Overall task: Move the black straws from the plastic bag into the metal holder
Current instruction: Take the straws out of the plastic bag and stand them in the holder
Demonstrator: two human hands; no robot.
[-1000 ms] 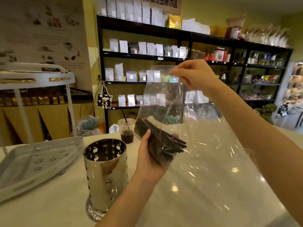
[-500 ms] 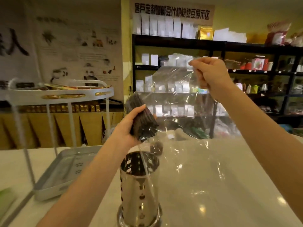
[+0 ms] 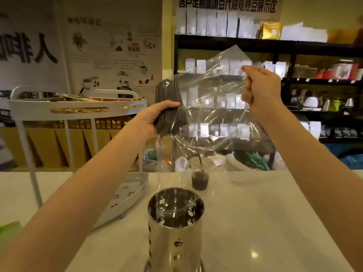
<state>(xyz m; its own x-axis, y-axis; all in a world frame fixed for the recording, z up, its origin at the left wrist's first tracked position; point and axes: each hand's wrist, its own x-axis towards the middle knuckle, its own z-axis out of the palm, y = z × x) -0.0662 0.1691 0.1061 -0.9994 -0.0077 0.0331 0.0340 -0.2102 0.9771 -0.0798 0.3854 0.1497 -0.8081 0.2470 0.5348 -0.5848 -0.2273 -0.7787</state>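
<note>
Nearest up: metal holder [image 3: 175, 228] standing upright on the pale counter [image 3: 265, 222], shiny cylinder with little cut-out holes, mouth open and reflecting dark inside – can't tell if anything is in there. Loose strip of clear film hanging down over its rim.

Just left of it, a white perforated tray [image 3: 125, 195] lying on the counter, tilted a bit on its feet. Behind the holder, a clear plastic cup [image 3: 200, 177] with a dark drink and a straw in it.

Up above the holder, left hand [image 3: 152, 119] wrapped round a bundle of black straws [image 3: 169, 107], fingers curled tight, bundle roughly upright with its top end poking above the thumb. Straws look mostly clear of the plastic bag [image 3: 212, 107] at the top, lower part seems still against the film – hard to say exactly.

Right hand [image 3: 262, 89] raised to the right, pinching the upper edge of the bag, fingers closed on the plastic. Bag stretched and crinkled between both hands, sagging down toward the holder.

Further back on the left, a white rolling cart [image 3: 76, 107] with flat packets on its top shelf. Behind everything – dark shelving [image 3: 294, 48] stacked with white pouches, kettles and boxes, plus a big illustrated poster [image 3: 110, 50] on the wall
</note>
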